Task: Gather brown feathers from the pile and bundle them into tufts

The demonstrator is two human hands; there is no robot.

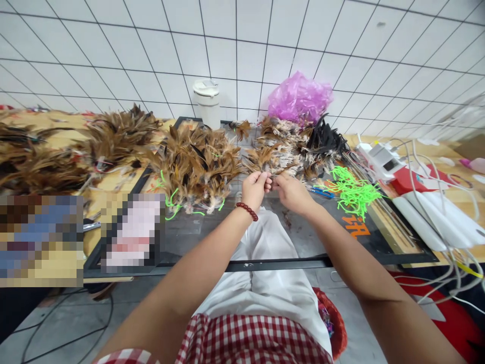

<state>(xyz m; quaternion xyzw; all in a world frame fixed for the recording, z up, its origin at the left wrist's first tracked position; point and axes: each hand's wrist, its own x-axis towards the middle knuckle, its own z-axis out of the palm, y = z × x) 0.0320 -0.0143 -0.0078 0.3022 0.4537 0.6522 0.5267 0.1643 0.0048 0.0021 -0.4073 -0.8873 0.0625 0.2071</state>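
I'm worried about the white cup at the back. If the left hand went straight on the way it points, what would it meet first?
Probably the mottled feather pile just beyond the small feather bunch that the left hand pinches; the white cup stands farther left, though depth is unclear.

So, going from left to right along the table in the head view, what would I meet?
Brown feather heap, tied feather bundles, left hand, right hand, green cords, white packets.

A white lidded cup (206, 103) stands far on the bench (466, 202) against the tiled wall (151, 45). A pink bag (299, 98) sits to its right. Green cords (354, 192) and white cables (435, 167) lie further right.
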